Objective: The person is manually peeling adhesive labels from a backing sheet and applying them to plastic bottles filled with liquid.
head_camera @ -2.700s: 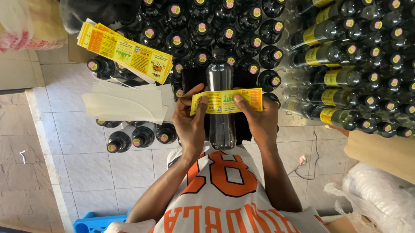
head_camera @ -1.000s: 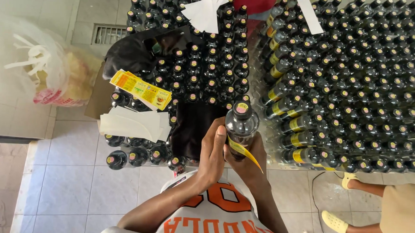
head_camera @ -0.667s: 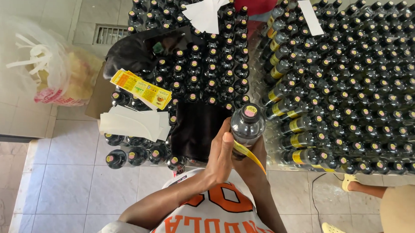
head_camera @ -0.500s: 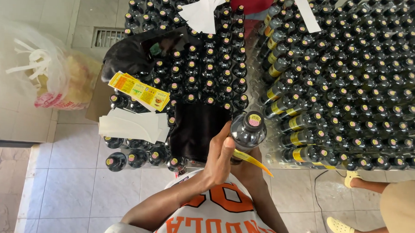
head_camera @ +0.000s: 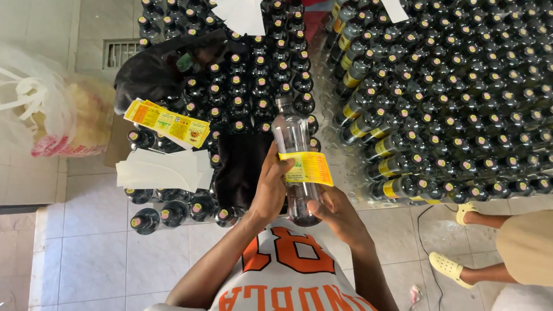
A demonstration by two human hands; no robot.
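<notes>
While the left hand (head_camera: 270, 189) presses the yellow label (head_camera: 307, 167) (half-wrapped), the right hand (head_camera: 334, 214) clasps the bottle (head_camera: 293, 151) — both grips clamped.

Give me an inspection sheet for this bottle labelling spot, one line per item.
Surface: pale tiled floor.
Job's things: dark bottle lying tilted in both hands, yellow label partly wrapped round it.
Clutter: stack of yellow labels and white backing sheets lying on bottle tops; massed capped bottles; plastic bag.
Grips: left hand holds the bottle's side at the label; right hand supports its base.
Cables: thin cord on the floor.
Surroundings: another person's legs in yellow sandals; floor vent.
</notes>
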